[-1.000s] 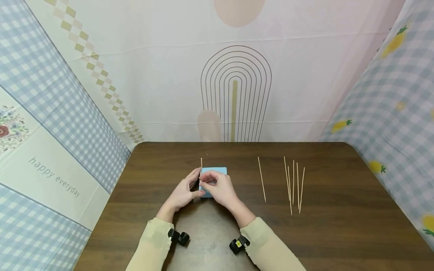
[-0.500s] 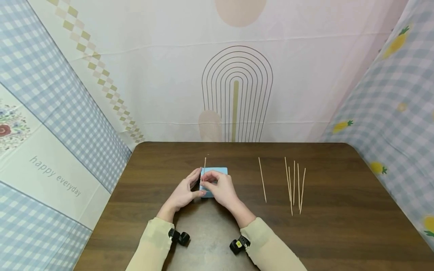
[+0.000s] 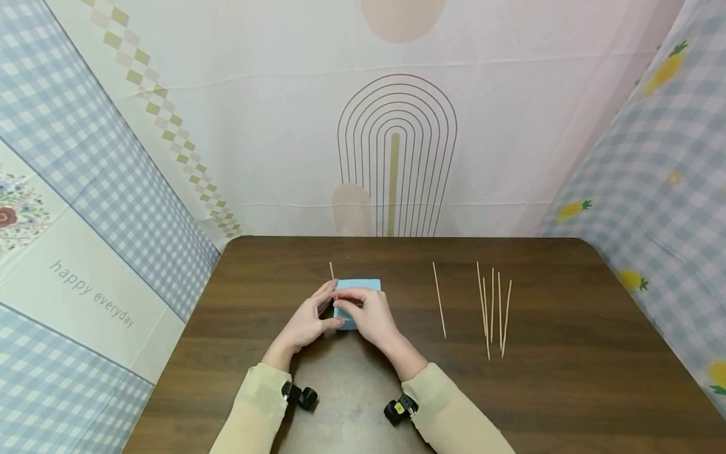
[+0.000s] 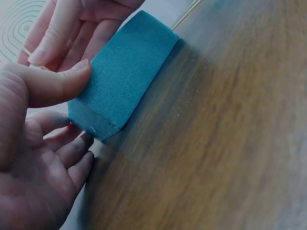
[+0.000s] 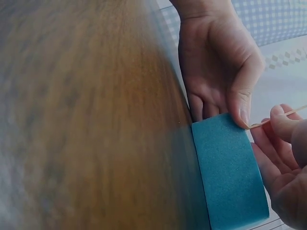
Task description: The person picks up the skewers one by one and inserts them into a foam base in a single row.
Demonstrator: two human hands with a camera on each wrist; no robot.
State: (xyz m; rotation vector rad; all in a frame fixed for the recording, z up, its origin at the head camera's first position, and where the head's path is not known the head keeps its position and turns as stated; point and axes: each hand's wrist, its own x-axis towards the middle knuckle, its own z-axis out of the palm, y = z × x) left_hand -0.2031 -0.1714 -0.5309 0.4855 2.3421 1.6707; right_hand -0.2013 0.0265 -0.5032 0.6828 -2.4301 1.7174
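A light blue foam-like block (image 3: 363, 284) rests on the table in front of me. My left hand (image 3: 306, 323) grips its left end between thumb and fingers, as the left wrist view of the block (image 4: 122, 72) also shows. Over the top of the block, my right hand (image 3: 371, 317) pinches a thin wooden stick (image 3: 331, 271) between thumb and fingertips. The stick leans to the left, its upper end free. In the right wrist view the stick (image 5: 296, 111) runs down to the block's top edge by the left thumb. Whether its tip enters the block cannot be told.
To the right of the block, a single wooden stick (image 3: 439, 299) lies on the brown table (image 3: 567, 315). Farther right, several more sticks (image 3: 491, 309) lie loosely side by side. Patterned cloths hang behind the table and at both sides.
The pinched stick's upper end has tilted first rightward, then back to the left past its earlier upright stance. Both hands and the block stay in about the same place.
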